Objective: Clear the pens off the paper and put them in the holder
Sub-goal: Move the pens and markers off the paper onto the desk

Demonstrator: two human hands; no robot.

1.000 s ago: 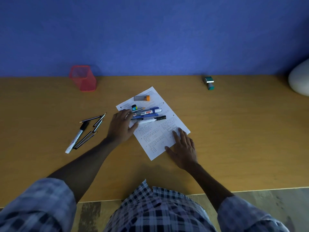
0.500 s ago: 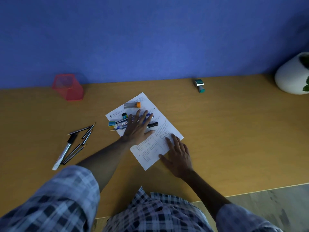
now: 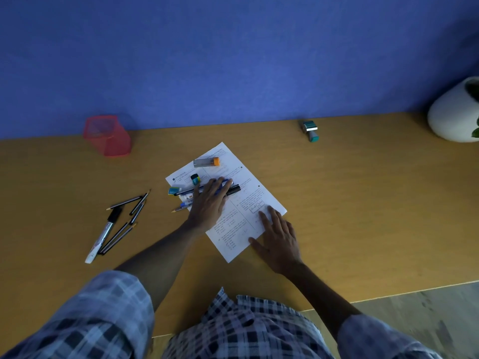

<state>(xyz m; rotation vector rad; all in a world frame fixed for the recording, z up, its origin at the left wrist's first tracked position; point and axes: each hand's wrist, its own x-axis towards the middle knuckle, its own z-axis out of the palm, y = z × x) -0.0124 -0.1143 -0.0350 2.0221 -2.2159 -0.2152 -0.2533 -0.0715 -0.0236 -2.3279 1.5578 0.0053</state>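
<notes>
A cluster of pens (image 3: 186, 196) is found on the paper (image 3: 243, 203), at the sheet's left edge, with tips overhanging onto the desk (image 3: 363, 203). Their long axes are seen to run left to right, across the fingers. The left hand (image 3: 208, 206) is laid flat on the cluster, fingers straight, nothing grasped; the pens lie directly beneath it and project to its left. The right hand (image 3: 278, 239) is pressed flat on the sheet's near right corner, grasping nothing. The holder (image 3: 107, 136) stands at the desk's far left edge, well apart, on the left hand's side. Further pens and pencils (image 3: 116, 224) lie off the sheet to the left.
</notes>
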